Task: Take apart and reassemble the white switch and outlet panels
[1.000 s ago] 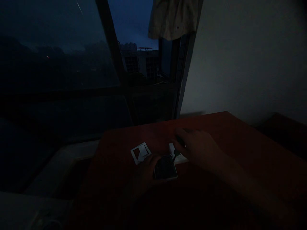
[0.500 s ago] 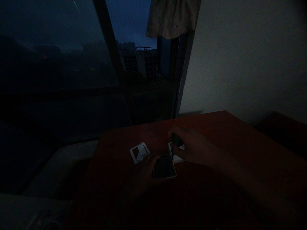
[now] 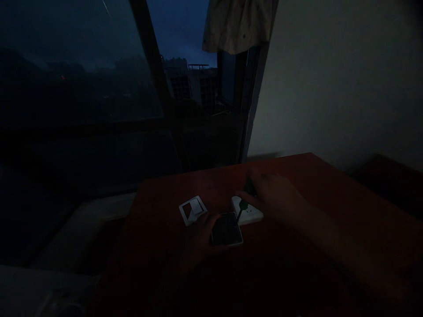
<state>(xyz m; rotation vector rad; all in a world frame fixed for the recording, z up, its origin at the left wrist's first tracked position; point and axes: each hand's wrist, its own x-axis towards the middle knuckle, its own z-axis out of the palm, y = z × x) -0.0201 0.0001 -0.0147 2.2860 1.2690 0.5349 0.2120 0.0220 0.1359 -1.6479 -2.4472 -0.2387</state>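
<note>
My right hand (image 3: 276, 193) is wrapped round the green handle of a screwdriver (image 3: 243, 205). The shaft slants down, and its tip meets the right upper edge of a square panel (image 3: 227, 230) with a dark inside and a pale rim, perhaps a wall switch or socket seen from behind. Fingers and thumb of my left hand (image 3: 201, 233) grip that panel by its left side. Just behind it lies a white socket plate (image 3: 253, 215) with dark slots, partly under my right hand. To the left, a white square frame (image 3: 183, 212) lies with a pale piece (image 3: 196, 206) across its opening.
Everything sits on a reddish-brown table (image 3: 297, 171), very dimly lit. A dark-framed window (image 3: 172, 119) rises beyond its far edge, with a pale curtain (image 3: 238, 28) hanging at the top. A light wall (image 3: 330, 88) stands on the right.
My right hand has tipped and shifted on the screwdriver, leaning left and then back right, uncovering more of the white socket plate. My left hand and the panel stay nearly in place.
</note>
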